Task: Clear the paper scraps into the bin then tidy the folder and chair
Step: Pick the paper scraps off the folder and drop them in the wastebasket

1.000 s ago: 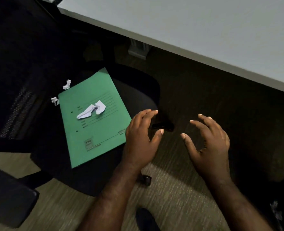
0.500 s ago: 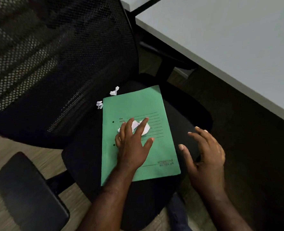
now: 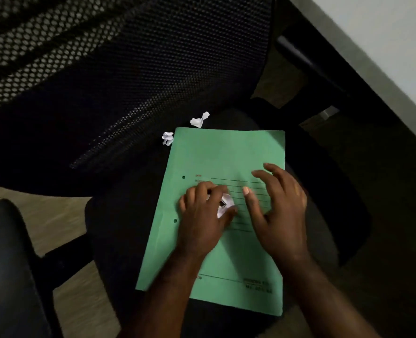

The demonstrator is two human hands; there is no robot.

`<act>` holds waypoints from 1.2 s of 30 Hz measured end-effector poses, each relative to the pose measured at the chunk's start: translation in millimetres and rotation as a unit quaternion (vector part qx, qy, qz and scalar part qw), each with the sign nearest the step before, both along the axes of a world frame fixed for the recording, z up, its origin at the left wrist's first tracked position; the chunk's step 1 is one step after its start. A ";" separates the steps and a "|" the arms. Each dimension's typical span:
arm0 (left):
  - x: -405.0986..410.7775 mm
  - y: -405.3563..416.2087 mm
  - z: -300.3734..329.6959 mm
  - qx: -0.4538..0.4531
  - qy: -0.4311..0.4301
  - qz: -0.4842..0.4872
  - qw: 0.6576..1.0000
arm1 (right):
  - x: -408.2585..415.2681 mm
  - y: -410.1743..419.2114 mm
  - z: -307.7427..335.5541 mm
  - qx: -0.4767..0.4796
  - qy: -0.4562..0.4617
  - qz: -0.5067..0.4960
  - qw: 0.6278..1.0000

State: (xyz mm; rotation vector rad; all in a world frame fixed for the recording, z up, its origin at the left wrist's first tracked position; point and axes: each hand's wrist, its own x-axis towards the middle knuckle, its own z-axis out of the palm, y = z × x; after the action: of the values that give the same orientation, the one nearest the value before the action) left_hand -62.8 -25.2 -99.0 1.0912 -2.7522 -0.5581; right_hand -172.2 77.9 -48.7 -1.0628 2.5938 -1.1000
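At far left we see the chair's padded armrest point(image 3: 4, 259), black, w/ wood-look floor point(image 3: 63, 215) showing behind it. The mesh backrest point(image 3: 119, 69) fills the upper left. The seat point(image 3: 124, 215) carries a green folder point(image 3: 226, 152), lying flat, printed lines facing up.

Two small white paper scraps sit on the seat at the folder's far-left corner: one crumpled scrap point(image 3: 167, 138) just beside the corner, a second scrap point(image 3: 199, 120) just past the far edge (both off the folder, apart from each other).

Our left hand point(image 3: 202, 215) is on the folder's middle, its fingers point(image 3: 199, 191) curled shut around a third white scrap point(image 3: 225, 205); only part of that paper peeks out betw. thumb and fingers. Approx. beside it, our right hand point(image 3: 278, 206) hovers or rests over the folder's right half, fingers spread and loose, holding nothing. We can't tell if its fingertips touch the cover.

At upper right, a pale tabletop point(image 3: 384, 40) edge runs diagonally, w/ dark floor below.
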 end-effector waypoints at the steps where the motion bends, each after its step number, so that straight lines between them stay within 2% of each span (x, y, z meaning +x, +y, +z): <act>1: 2.3 -1.6 -3.6 -0.008 -0.004 0.000 1.000 | -3.0 -16.0 -4.2 -0.004 -0.001 0.011 1.000; 5: 7.5 -9.9 -8.9 0.029 0.051 0.012 0.998 | -12.4 -80.5 -25.1 0.023 -0.001 0.052 0.998; 11: -0.7 -43.7 14.9 0.077 0.129 0.196 0.969 | -28.8 -148.5 -52.0 0.108 0.019 0.101 0.989; 14: -3.5 -74.3 22.4 0.079 0.108 0.252 0.958 | -36.2 -168.6 -57.7 0.158 0.054 0.121 0.979; 17: -11.2 -102.2 20.0 0.081 0.046 0.293 0.952 | -43.6 -185.0 -60.1 0.195 0.077 0.122 0.970; 21: -27.2 -126.6 8.9 0.083 0.001 0.311 0.947 | -51.6 -199.0 -61.2 0.234 0.109 0.128 0.957; 27: -47.7 -141.1 -1.7 0.015 0.029 0.352 0.935 | -61.3 -201.6 -68.8 0.190 0.123 0.094 0.969; 36: -47.7 -137.2 -16.2 -0.035 0.121 0.358 0.925 | -53.0 -176.2 -70.2 -0.001 0.061 0.076 0.995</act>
State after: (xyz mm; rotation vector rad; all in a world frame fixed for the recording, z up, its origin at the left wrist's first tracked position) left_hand -110.6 -162.4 -115.1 1.7340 -1.9408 -0.4344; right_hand -225.2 -98.3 -118.8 -1.3439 2.5507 -1.0324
